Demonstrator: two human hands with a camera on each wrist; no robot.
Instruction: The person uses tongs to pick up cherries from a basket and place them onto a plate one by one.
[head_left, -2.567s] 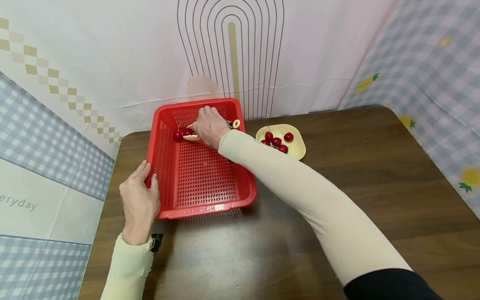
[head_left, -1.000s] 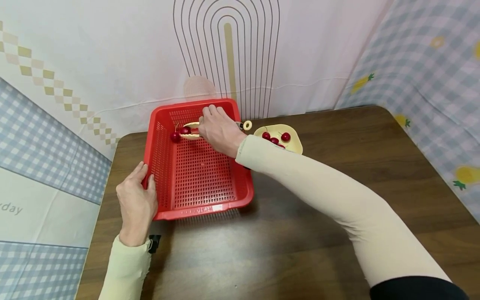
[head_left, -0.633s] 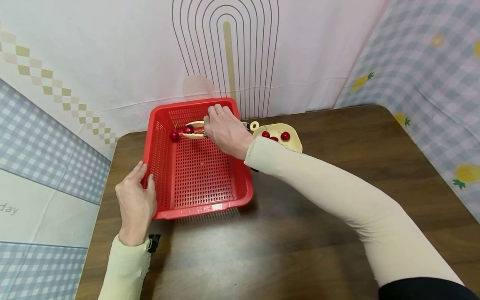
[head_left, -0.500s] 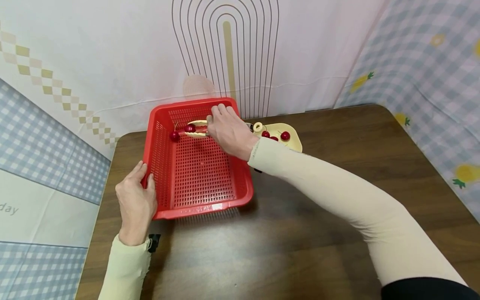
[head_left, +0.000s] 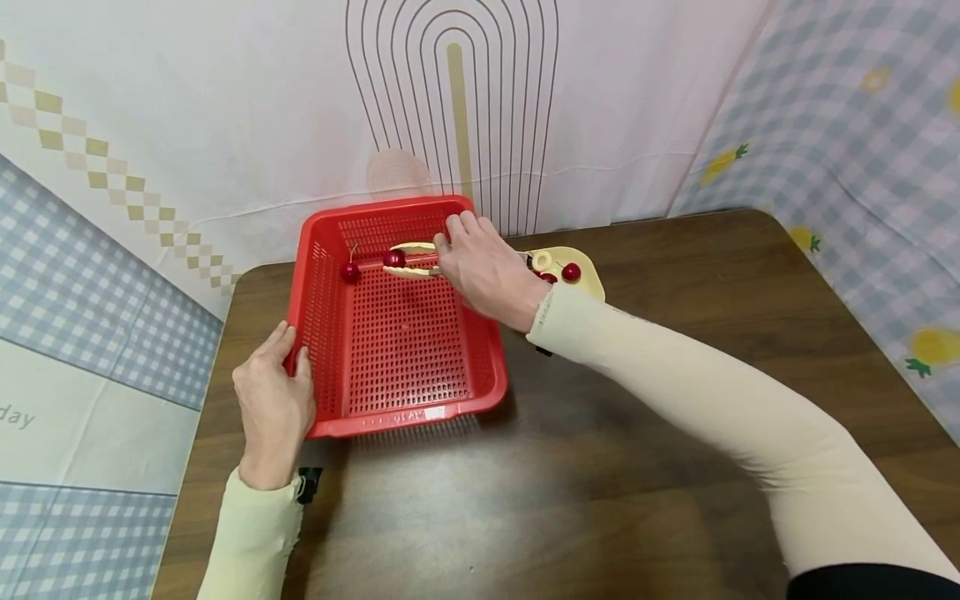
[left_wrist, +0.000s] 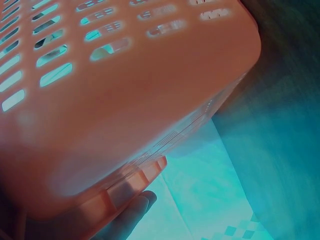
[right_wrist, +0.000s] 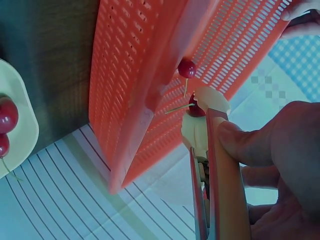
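My right hand holds cream-tipped tongs, thumb along one arm. Between the tong tips is a dark red cherry, its green stem sticking out in the right wrist view. It appears raised over the red perforated basket. Against the basket's far left wall lies another cherry with its stem up. On the basket's left rim, my left hand grips with the thumb on the inner side. The left wrist view shows the basket wall with fingertips at the rim.
A pale yellow dish stands right of the basket, holding several cherries; the tongs' ring end and my right hand partly cover it. Everything stands on a dark wooden table. A patterned cloth hangs behind.
The tongs have closed on one of the cherries at the basket's left and drawn it rightward, away from the other. My right arm has shifted right; the left hand keeps its hold on the rim.
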